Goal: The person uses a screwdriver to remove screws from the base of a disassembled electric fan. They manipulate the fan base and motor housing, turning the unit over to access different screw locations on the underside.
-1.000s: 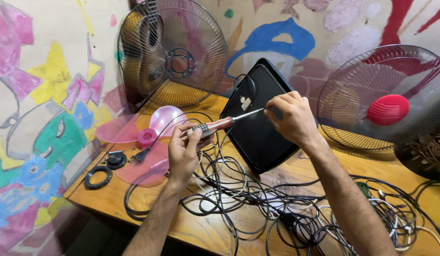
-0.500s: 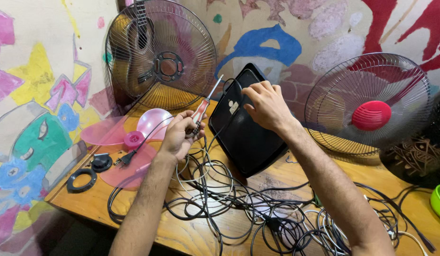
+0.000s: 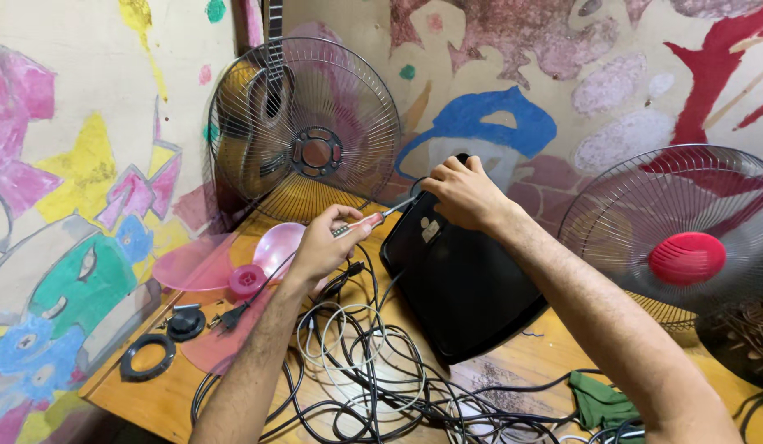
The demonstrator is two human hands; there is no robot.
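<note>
Screwdriver pinched in our left hand, tip at the black fan base mid-worktop; our right hand clasps its top edge. We judge a screw being worked; next needs steady alignment.

Wooden table: tangled cables, black base, pink blades, green cloth.

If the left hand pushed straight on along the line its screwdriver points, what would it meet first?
Most likely the black fan base: the left hand aims the screwdriver up and to the right, its tip already at the base's top edge, just under the right hand. Depth is hard to judge.
</note>
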